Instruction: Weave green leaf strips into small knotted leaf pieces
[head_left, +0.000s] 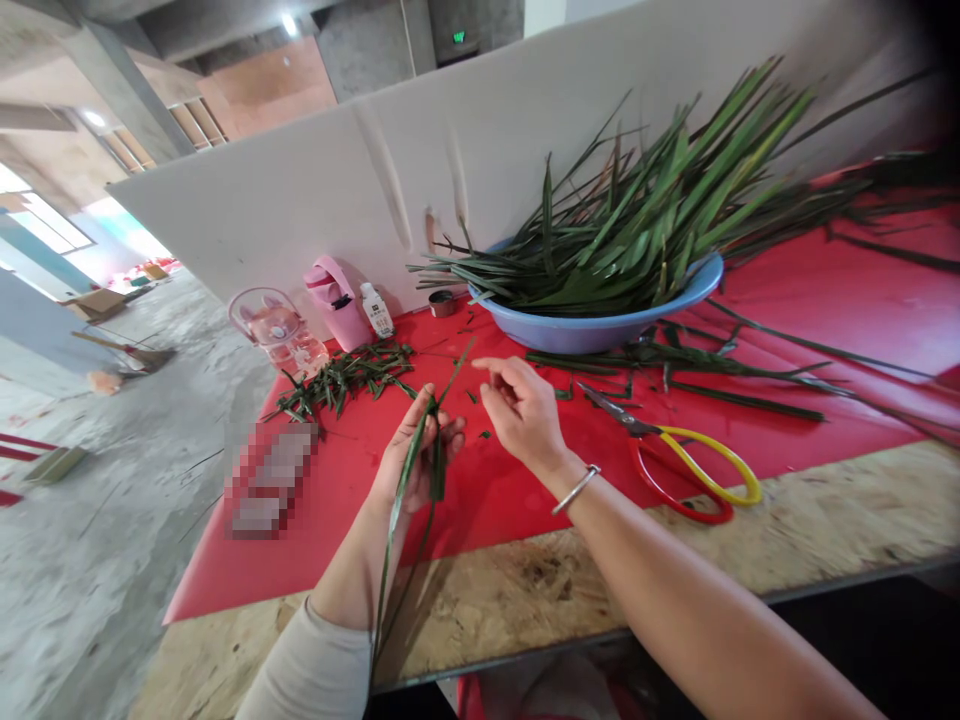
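Observation:
My left hand (409, 455) is closed around long green leaf strips (401, 480). Two long ends trail from it past the table's front edge, and a thin tip points up and right above the fingers. Just to the right, my right hand (525, 415) hovers with its index finger and thumb apart and its other fingers curled. Nothing shows between them, and the thin tip stands close by but apart. A silver bangle (576, 490) circles the right wrist. Scissors (637, 428) with one yellow and one red handle lie right of that hand, blades partly apart.
A blue basin (600, 330) heaped with long green leaves (637, 240) stands at the back right. Cut leaf pieces (349, 380) lie at left, before a clear bottle (277, 335), a pink cup (337, 305) and a white bottle (376, 310). A white panel (300, 190) rises behind.

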